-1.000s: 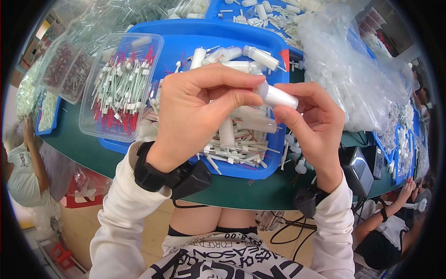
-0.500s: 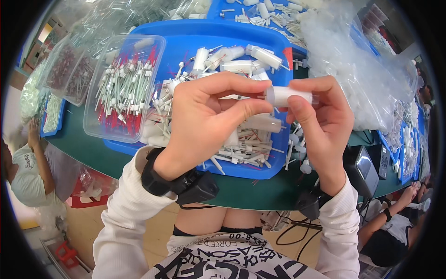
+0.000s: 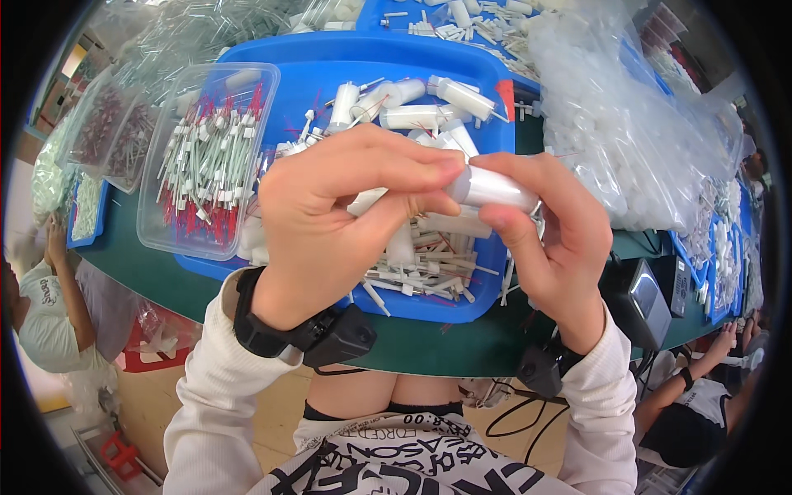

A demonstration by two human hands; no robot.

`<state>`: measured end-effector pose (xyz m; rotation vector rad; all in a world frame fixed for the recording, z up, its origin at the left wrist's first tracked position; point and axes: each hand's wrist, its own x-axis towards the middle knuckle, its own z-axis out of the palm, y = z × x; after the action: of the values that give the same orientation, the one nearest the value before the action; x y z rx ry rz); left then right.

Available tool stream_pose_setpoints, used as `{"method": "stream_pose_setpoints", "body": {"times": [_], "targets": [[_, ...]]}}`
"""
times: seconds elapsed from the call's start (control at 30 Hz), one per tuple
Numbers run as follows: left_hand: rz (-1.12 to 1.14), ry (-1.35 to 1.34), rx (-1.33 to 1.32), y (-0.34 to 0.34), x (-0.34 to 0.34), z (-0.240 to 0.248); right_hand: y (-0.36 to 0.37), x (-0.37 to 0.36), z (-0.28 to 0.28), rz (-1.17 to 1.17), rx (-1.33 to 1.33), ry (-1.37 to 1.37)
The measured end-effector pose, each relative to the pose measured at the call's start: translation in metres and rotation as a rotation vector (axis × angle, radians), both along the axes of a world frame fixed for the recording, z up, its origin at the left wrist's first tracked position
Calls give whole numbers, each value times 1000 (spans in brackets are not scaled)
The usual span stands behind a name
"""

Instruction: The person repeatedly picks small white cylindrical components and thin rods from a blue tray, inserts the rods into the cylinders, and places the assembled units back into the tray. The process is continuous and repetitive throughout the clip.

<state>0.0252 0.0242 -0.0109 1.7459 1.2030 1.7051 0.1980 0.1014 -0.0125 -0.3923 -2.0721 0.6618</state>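
Observation:
A white cylinder with a clear outer wall is held tilted above the tray, its right end lower. My right hand grips its body between thumb and fingers. At its left end, the thumb and forefinger of my left hand are pinched together; whatever lies between those fingertips is hidden. Beneath both hands, the blue tray holds several similar cylinders, thin white sticks and fine red wires. Some cylinders there have a thin stem at one end.
A clear plastic box of small white-and-red wired parts overlaps the tray's left side. A large clear bag of white pieces stands at the right. A black device sits at the table's near right. Other people work at both sides.
Both hands have moved slightly left and the cylinder has come with them. It now tilts more, right end down. The left fingertips still sit at its left end.

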Motion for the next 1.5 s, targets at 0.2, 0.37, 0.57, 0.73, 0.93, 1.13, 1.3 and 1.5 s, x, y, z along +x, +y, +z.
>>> {"method": "stream_pose_setpoints", "body": {"times": [0.2, 0.37, 0.57, 0.73, 0.93, 1.13, 1.3, 1.5], "targets": [[6, 86, 26, -1, -2, 1, -6, 0, 8, -82, 141, -81], [-39, 131, 56, -3, -2, 3, -11, -1, 9, -119, 127, -41], [-123, -99, 19, 3, -3, 4, -1, 2, 10, -49, 216, 0], [-125, -247, -113, 1, 2, 6, -1, 3, 9, -36, 239, 31], [-171, -62, 25, 2, -7, -1, -6, 4, 8, -49, 245, 5], [-176, 2, 51, 0, -5, 0, -5, 6, 6, -38, 306, -13], [-148, 39, 160, 5, -6, 0, -2, 5, 16, 144, 36, -5], [-93, -146, 38, 5, 6, 2, -8, 6, 10, 129, -295, 3]]}}
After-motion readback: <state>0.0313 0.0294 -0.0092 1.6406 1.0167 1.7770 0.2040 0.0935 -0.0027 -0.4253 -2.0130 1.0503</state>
